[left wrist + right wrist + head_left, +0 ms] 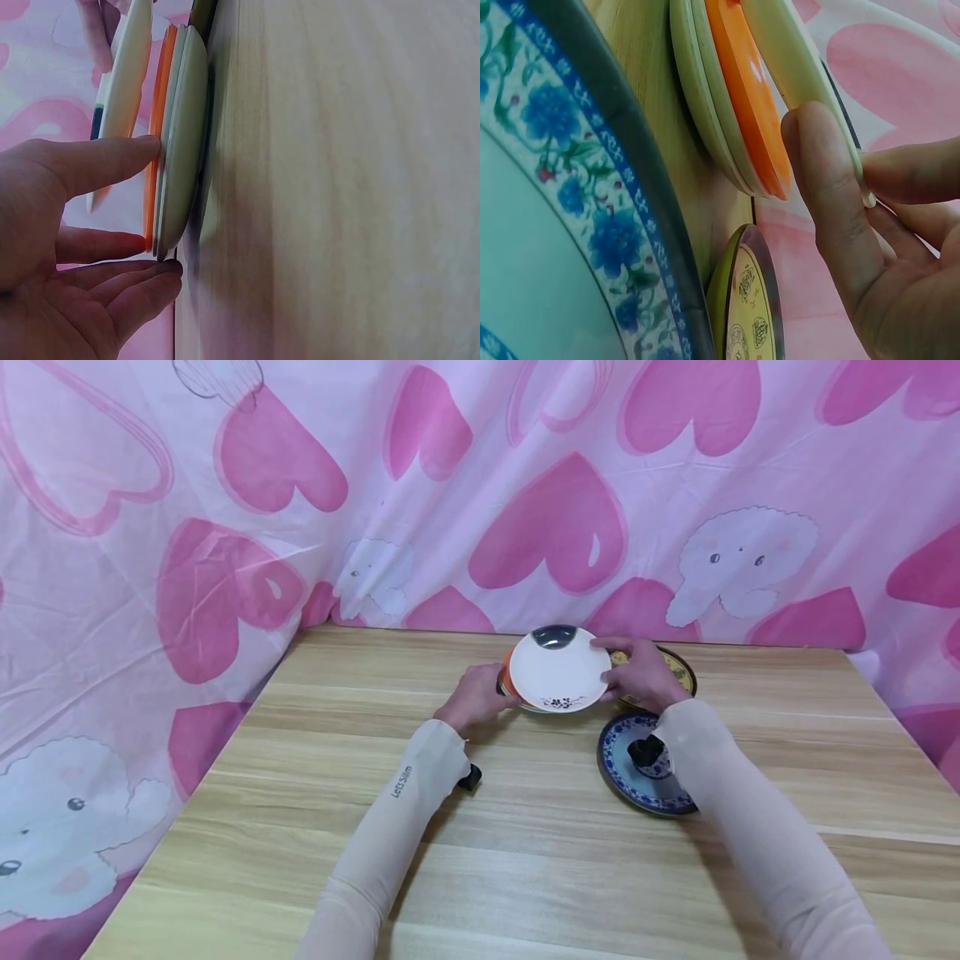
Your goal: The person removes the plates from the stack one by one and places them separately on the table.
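Note:
My right hand point(647, 678) pinches the right rim of a white plate point(558, 670) that has a dark patch at the top and a small dark blossom design below. The plate is tilted and raised over a stack, as the right wrist view shows. In that stack an orange plate point(746, 94) lies on top of pale plates point(182, 142). My left hand point(474, 695) grips the stack's left edge, thumb point(120, 159) at the upper rim and fingers at the side and beneath. The white plate hides most of the stack in the head view.
Right of the stack, a yellow patterned plate point(678, 670) with a dark rim is partly behind my right hand. Nearer lies a blue-and-white floral plate point(621, 770), beneath my right wrist. A pink heart-print cloth point(547, 535) hangs behind the wooden table point(300, 827).

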`<action>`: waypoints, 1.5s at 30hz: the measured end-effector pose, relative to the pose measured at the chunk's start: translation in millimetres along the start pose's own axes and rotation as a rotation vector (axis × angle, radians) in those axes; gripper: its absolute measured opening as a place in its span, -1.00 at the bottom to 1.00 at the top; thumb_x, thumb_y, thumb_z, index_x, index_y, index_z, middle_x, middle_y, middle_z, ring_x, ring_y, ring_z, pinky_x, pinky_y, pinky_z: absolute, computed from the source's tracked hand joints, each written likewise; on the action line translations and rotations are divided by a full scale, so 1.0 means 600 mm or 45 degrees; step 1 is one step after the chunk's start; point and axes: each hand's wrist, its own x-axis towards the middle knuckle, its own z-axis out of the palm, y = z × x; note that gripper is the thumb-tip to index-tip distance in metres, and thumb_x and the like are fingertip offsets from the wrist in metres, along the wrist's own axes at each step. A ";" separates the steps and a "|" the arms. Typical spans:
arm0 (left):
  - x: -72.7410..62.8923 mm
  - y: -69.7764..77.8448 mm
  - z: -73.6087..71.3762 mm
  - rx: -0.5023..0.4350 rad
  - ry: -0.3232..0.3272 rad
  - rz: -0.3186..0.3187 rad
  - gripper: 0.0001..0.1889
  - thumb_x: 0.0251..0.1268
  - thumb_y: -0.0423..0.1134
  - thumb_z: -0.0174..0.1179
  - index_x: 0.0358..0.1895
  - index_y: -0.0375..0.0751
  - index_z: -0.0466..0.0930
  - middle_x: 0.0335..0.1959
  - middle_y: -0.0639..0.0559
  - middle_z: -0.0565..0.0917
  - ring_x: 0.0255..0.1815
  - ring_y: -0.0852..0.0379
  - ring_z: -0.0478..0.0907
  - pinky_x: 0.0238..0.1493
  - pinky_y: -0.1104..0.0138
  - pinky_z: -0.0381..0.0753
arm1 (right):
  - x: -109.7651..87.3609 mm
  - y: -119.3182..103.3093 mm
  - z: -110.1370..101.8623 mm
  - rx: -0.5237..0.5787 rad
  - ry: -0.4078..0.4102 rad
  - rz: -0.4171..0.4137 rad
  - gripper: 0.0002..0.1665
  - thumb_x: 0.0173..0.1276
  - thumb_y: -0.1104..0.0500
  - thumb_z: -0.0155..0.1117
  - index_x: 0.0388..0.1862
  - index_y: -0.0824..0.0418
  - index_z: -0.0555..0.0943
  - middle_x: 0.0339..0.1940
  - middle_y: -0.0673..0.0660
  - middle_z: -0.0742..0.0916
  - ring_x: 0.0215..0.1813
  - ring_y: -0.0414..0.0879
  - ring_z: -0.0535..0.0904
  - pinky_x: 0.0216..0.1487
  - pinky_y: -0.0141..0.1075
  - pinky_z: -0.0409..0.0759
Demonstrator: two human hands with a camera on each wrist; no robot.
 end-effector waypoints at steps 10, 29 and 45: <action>-0.001 -0.001 0.001 0.004 0.013 0.025 -0.60 0.18 -0.09 0.41 -0.01 -0.24 0.62 -0.08 -0.11 0.73 0.00 -0.05 0.61 0.16 0.15 0.61 | -0.005 0.000 -0.002 -0.002 0.006 -0.025 -0.22 0.37 0.48 0.13 0.55 0.13 0.30 0.57 0.29 0.29 -0.32 -0.05 0.71 -0.16 -0.05 0.78; -0.002 0.000 0.003 -0.015 -0.006 -0.021 -0.60 0.22 -0.11 0.40 0.02 -0.25 0.59 -0.08 -0.10 0.71 -0.03 -0.02 0.57 0.14 0.17 0.60 | -0.016 0.006 -0.003 -0.088 0.002 -0.040 -0.20 0.35 0.48 0.19 0.53 0.08 0.34 0.56 0.33 0.29 -0.40 -0.02 0.71 -0.17 -0.04 0.78; -0.001 0.000 0.001 -0.008 0.010 -0.018 -0.67 0.24 -0.13 0.38 -0.04 -0.24 0.61 -0.16 -0.10 0.72 -0.15 0.03 0.55 0.03 0.21 0.62 | -0.020 0.004 0.000 -0.115 0.003 -0.062 -0.19 0.35 0.46 0.21 0.54 0.04 0.34 0.54 0.33 0.32 -0.38 -0.01 0.74 -0.18 -0.03 0.77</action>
